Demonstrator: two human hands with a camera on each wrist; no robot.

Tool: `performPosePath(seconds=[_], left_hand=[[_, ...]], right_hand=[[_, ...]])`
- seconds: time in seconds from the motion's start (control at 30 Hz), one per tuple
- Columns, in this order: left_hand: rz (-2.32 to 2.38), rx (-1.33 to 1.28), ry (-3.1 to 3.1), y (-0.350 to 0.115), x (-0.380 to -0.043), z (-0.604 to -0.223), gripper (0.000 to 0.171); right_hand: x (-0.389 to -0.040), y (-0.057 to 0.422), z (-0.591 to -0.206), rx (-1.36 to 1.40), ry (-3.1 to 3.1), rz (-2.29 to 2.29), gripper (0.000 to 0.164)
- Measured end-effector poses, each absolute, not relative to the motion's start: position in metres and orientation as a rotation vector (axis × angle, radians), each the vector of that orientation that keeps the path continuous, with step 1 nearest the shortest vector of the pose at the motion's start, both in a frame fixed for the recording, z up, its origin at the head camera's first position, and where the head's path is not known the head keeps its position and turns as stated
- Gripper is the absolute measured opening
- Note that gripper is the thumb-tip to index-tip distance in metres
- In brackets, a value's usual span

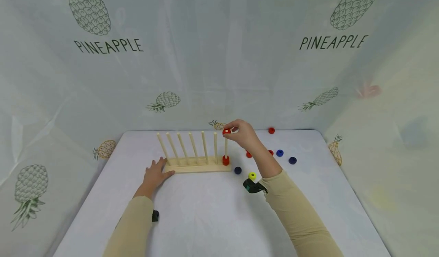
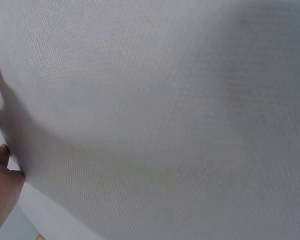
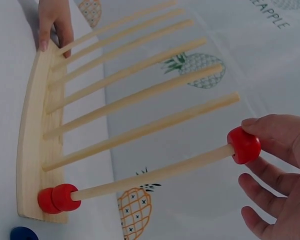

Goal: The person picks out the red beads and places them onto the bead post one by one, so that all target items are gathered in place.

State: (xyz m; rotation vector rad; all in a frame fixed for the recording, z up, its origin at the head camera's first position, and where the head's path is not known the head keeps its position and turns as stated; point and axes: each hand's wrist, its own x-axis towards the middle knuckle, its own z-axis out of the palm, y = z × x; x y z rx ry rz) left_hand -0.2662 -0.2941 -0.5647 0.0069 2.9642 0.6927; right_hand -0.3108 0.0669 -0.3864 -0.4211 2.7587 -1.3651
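A wooden rack (image 1: 197, 168) with a row of several upright pegs stands toward the back of the table. My right hand (image 1: 244, 135) pinches a red bead (image 3: 244, 145) between thumb and fingers at the top of the rightmost peg (image 3: 155, 175); the peg's tip is in the bead's hole. Two red beads (image 3: 65, 197) sit stacked at that peg's foot. The other pegs (image 3: 140, 132) are bare. At the rack's left end, my left hand (image 1: 155, 176) holds the base between thumb and forefinger, its other fingers spread. Only part of this hand shows in the left wrist view.
Right of the rack lie a dark blue bead (image 1: 238, 170), a yellow bead (image 1: 252, 176), a blue bead (image 1: 279, 153) and another dark blue bead (image 1: 292, 160). Several red beads lie farther back, one (image 1: 271, 130) by the table's rear edge. A pineapple-print sheet (image 1: 219, 59) hangs behind.
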Motion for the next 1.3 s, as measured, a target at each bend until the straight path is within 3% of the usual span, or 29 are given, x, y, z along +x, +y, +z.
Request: performPosePath(seconds=[1.3], left_hand=[[0.683,0.001,2.960,-0.2912,-0.2670,-0.5641,0.079]], right_hand=[[-0.3125,0.0713,-0.3897,-0.419,2.732,-1.339,0.027]])
